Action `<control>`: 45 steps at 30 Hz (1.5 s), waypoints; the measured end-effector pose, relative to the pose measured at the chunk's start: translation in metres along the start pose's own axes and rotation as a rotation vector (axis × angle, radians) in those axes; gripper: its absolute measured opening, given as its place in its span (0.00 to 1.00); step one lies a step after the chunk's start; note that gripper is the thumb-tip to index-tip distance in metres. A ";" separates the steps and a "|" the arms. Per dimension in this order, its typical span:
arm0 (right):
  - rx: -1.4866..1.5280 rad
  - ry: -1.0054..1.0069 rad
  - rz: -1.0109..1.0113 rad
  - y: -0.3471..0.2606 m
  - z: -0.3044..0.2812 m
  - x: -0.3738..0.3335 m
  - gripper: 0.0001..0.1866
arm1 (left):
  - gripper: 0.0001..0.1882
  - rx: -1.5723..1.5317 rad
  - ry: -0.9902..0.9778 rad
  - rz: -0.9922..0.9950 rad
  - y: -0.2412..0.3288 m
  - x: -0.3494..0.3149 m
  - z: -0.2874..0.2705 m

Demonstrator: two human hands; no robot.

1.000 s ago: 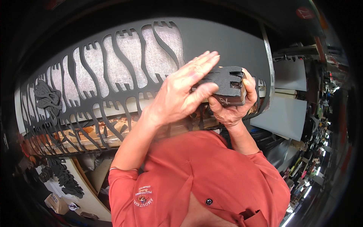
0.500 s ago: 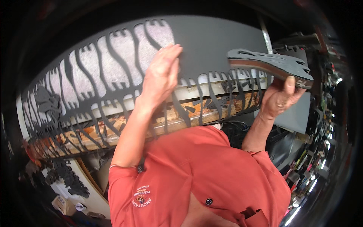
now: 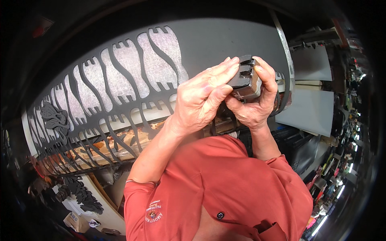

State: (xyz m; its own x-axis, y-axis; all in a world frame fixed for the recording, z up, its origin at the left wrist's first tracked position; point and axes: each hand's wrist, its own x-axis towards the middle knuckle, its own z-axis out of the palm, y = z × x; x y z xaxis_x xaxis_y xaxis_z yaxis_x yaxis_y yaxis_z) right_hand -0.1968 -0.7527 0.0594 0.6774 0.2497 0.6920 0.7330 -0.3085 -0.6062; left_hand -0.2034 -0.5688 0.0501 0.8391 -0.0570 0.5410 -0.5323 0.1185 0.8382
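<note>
In front of my chest, a brown-sided cutting die [image 3: 252, 86] with dark grey notched material on top is held in both hands, end toward me. My right hand [image 3: 259, 105] is closed round its right side and underside. My left hand [image 3: 201, 98] is closed over its left edge, fingers along the top and thumb against the near side. Beyond the hands lies a dark grey sheet [image 3: 217, 42] with rows of wavy, notched cut-outs. A small pile of dark cut pieces [image 3: 54, 117] rests on the sheet's left part.
The cut edge of the sheet hangs over a worn wooden ledge [image 3: 130, 139] between me and the work surface. More dark pieces [image 3: 82, 195] lie on a lower white surface at the left. Pale grey boards [image 3: 307, 110] stand at the right, beside cluttered shelves.
My right hand has brought the die leftward and turned its end toward me. My left hand has left the sheet, moved right and closed on the die.
</note>
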 end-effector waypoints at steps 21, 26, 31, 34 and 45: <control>-0.171 -0.040 -0.035 -0.009 0.005 0.003 0.50 | 0.08 -0.132 0.270 -0.327 0.000 -0.009 -0.002; -0.137 -0.044 -0.070 -0.007 0.004 -0.001 0.49 | 0.08 0.086 0.180 -0.530 -0.004 -0.006 -0.021; -0.053 0.038 -0.003 -0.001 0.001 -0.014 0.48 | 0.10 -0.408 0.662 -0.447 -0.013 0.000 -0.104; 0.061 0.065 0.072 0.003 0.001 -0.021 0.47 | 0.13 -0.228 0.624 -0.540 -0.007 -0.016 -0.146; 0.338 0.061 0.296 -0.005 0.022 -0.019 0.52 | 0.23 0.976 0.918 -0.288 0.053 -0.064 -0.400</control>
State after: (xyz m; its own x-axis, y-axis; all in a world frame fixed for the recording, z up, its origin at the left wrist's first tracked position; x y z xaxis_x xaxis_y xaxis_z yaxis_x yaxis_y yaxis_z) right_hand -0.2122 -0.7359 0.0410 0.8632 0.1380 0.4855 0.4946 -0.0392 -0.8682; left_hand -0.2401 -0.1619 0.0320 0.5008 0.7561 0.4214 0.1310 -0.5474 0.8265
